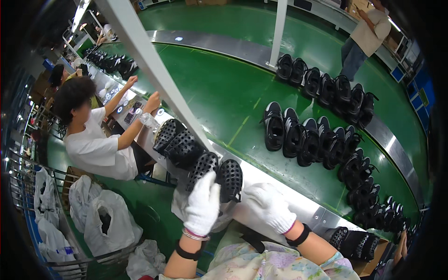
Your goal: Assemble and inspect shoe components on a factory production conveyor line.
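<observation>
My left hand [203, 205], in a white knit glove, has its fingers closed against the near end of a black perforated shoe-shaped piece [205, 165]. Just right of it stands a second black perforated piece [230, 177]. More of these dotted black pieces [179, 142] lie farther left along the bench. My right hand [270, 205], also gloved in white, hovers over the metal bench edge [298, 205] with its fingers curled in. Whatever they may hold is hidden.
A slanting white post [158, 70] rises beyond the pieces. Rows of black shoes [308, 140] stand on the green conveyor to the right. A person in a white shirt [102, 144] sits at left. White plastic bags [107, 219] fill a wire rack. Black perforated pieces [357, 242] sit at lower right.
</observation>
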A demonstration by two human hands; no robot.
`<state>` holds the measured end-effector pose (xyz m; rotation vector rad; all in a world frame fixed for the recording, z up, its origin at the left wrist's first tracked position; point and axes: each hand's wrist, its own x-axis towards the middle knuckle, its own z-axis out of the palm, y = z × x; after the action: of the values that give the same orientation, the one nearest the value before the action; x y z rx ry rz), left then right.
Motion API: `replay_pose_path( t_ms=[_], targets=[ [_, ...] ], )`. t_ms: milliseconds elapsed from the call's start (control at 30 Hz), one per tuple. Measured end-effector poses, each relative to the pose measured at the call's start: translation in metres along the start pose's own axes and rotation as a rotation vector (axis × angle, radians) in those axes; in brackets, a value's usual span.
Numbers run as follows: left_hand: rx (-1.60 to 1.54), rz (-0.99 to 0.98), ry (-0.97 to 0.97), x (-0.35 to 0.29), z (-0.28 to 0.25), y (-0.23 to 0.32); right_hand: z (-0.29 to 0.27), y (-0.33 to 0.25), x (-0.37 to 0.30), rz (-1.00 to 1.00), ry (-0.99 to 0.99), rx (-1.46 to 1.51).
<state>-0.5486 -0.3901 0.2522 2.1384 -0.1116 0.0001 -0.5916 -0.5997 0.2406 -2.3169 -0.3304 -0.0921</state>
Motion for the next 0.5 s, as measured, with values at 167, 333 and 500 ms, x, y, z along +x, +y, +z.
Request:
replay_pose_path(
  t_ms=[167,333,500],
  targets=[
    [0.044,-0.084,-0.067,-0.042,0.019,-0.022,0.023,-0.026,0.025,0.156,-0.06,-0.03],
    [-0.023,-0.167,-0.088,-0.043,0.022,-0.033,0.027,-0.029,0.028,0.199,-0.158,-0.101],
    [-0.042,-0.385,-0.13,-0.044,0.038,-0.046,0.031,-0.007,0.019,0.424,-0.156,0.073]
  ],
)
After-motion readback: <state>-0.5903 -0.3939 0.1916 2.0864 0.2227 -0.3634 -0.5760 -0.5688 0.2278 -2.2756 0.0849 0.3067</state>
